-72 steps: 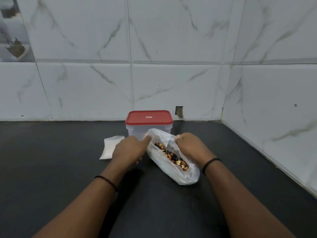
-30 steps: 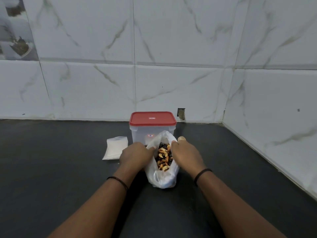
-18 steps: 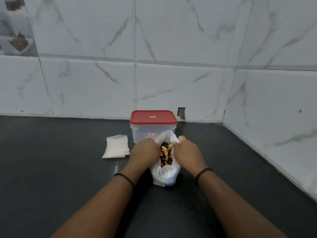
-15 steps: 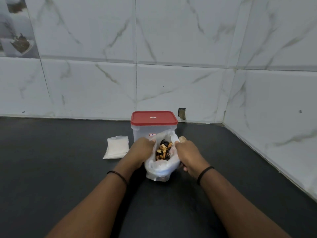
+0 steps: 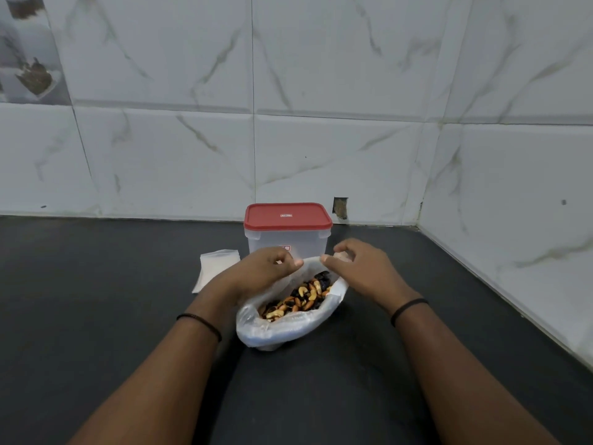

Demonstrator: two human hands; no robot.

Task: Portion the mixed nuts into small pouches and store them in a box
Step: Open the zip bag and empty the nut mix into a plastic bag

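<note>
Both hands, left and right, pinch the far rim of the bag of nuts before the box near the counter's back edge.

The red lid of the box has a tiny white label, too small to read. A red-and-white sticker, maybe a brand, shows below it.

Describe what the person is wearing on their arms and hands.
Both forearms are bare, with no sleeves in view. The left wrist carries a thin black beaded band; the right wrist has a thin plain black band. The left hand and right hand wear no gloves, and no rings show.
</note>
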